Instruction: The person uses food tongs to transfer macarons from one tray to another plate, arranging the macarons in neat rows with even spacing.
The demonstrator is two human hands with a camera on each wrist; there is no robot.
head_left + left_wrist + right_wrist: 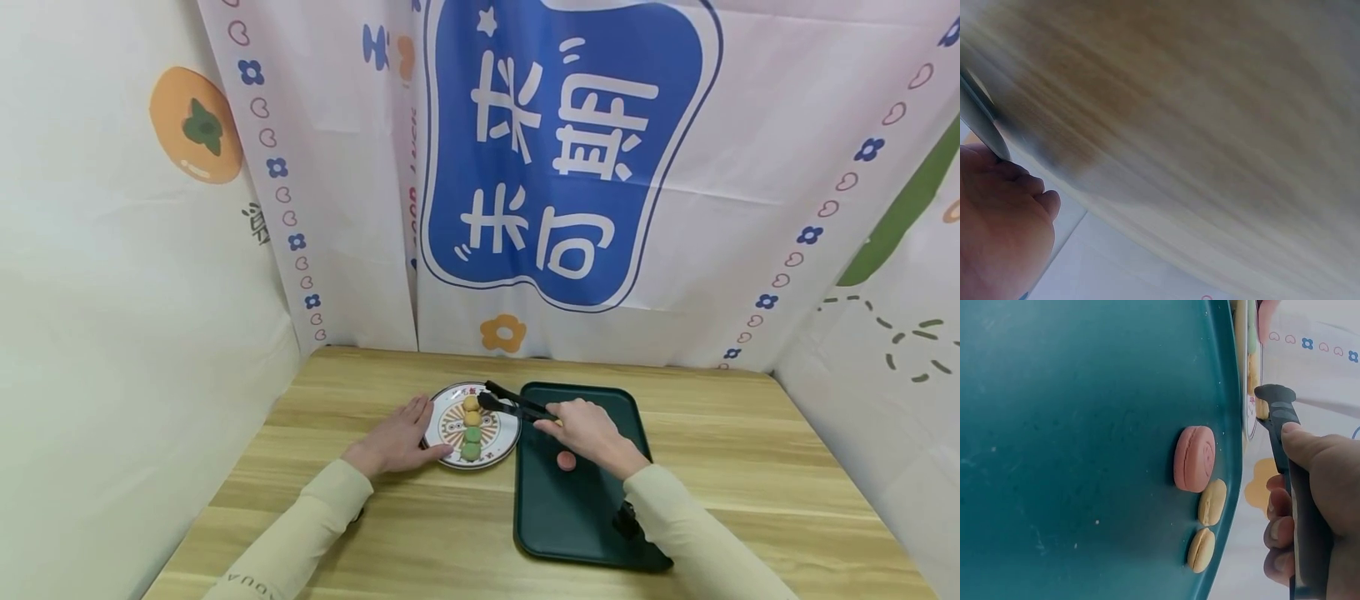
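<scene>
My right hand (588, 432) grips black tongs (517, 406), their tips reaching over a round patterned plate (498, 448). On this plate, two yellow macarons (472, 412) and two green macarons (472, 443) form a row. The tong tips are beside the farthest yellow one; whether they touch it I cannot tell. My left hand (397, 437) rests against the plate's left rim, thumb over the edge and fingers extended along it. A dark green tray (555, 517) holds a pink macaron (1194, 459) and two pale yellow macarons (1212, 502), which my right hand mostly hides in the head view.
The plate and tray stand side by side on a wooden table (420, 533). Behind the table's far edge hangs a printed cloth (360, 275), and more cloth walls flank both sides. A black object (626, 521) shows at the right sleeve, over the tray.
</scene>
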